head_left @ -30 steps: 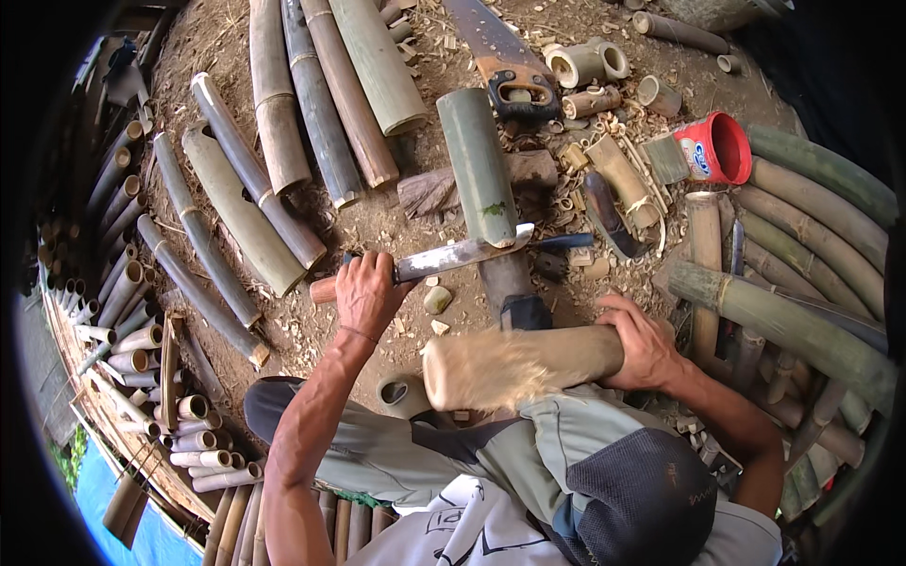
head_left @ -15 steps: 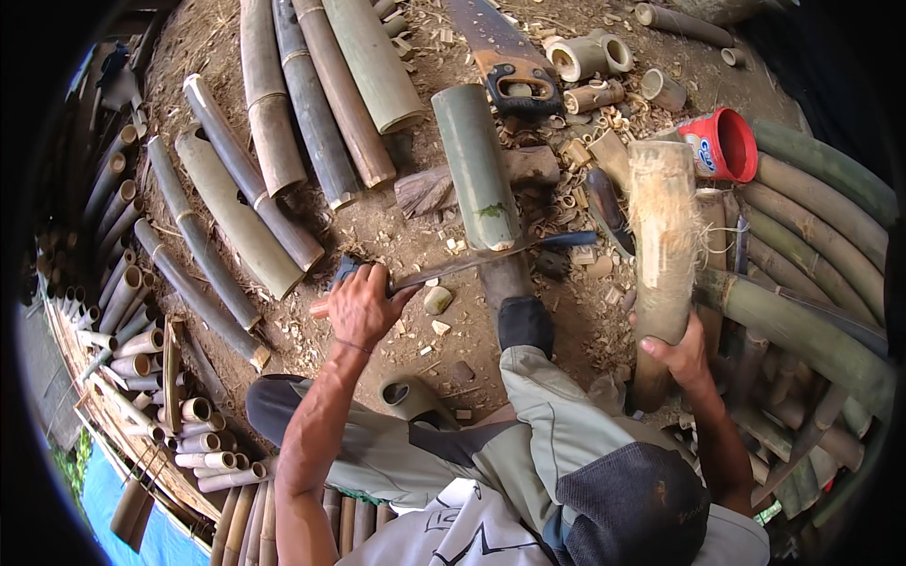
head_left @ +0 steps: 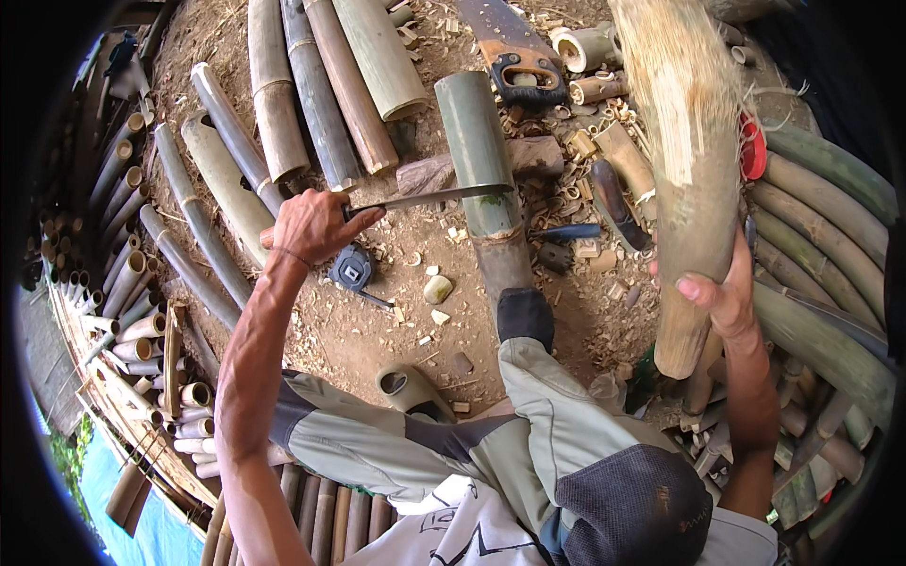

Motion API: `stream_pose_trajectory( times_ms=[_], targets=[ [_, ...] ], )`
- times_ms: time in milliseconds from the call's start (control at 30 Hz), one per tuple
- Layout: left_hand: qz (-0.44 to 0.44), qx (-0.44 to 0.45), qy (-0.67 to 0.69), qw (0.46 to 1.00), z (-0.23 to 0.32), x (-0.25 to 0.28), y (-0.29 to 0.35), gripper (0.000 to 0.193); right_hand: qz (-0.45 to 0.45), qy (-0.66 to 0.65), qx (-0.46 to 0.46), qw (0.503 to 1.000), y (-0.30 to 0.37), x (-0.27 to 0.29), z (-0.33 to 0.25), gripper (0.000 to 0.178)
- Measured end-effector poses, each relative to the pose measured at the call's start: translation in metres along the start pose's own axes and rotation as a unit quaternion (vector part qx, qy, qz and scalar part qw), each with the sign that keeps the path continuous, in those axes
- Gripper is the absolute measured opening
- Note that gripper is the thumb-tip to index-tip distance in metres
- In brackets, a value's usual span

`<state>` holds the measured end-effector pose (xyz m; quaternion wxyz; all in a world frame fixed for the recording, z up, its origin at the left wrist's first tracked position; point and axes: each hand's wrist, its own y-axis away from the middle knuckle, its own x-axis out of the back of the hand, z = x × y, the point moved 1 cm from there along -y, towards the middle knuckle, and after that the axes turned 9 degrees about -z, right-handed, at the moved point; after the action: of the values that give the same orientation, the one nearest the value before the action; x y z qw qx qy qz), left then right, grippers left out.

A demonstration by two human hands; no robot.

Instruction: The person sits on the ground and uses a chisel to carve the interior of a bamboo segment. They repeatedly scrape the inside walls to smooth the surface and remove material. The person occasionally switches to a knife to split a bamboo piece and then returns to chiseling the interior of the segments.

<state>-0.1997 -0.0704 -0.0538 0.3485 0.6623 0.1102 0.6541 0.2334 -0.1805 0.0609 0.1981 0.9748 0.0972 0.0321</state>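
My left hand [head_left: 314, 226] is closed round the handle of a long knife [head_left: 425, 199]. The knife's blade reaches right, crossing a thick green bamboo section [head_left: 475, 132] near its closer end. That bamboo rests over a short wooden log [head_left: 429, 174], and my dark-socked foot [head_left: 525, 316] lies just below it. On the right, my right hand [head_left: 722, 292] grips a heavy wooden club [head_left: 698, 203], raised close to the camera. The club's upper part is frayed and pale. A tape measure [head_left: 352, 268] lies on the ground beside my left wrist.
Bamboo poles [head_left: 274, 85] lie at the upper left, with stacked bamboo [head_left: 193, 396] below. A handsaw [head_left: 514, 57] lies at the top. A blue-handled tool [head_left: 566, 231], a dark sheath [head_left: 615, 203] and chips surround the log. More bamboo [head_left: 821, 236] and a red container [head_left: 752, 146] are right.
My right hand has lifted the club up toward the camera. My left hand has moved up and left, carrying the blade farther up the bamboo and uncovering the tape measure.
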Motion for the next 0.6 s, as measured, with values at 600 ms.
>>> stream_pose_trajectory(
  times_ms=[600],
  targets=[
    [-0.069, 0.031, 0.018, 0.997, -0.009, -0.021, -0.003, 0.077, 0.162, 0.138, 0.301, 0.93, -0.088, -0.036, -0.046, 0.065]
  ],
)
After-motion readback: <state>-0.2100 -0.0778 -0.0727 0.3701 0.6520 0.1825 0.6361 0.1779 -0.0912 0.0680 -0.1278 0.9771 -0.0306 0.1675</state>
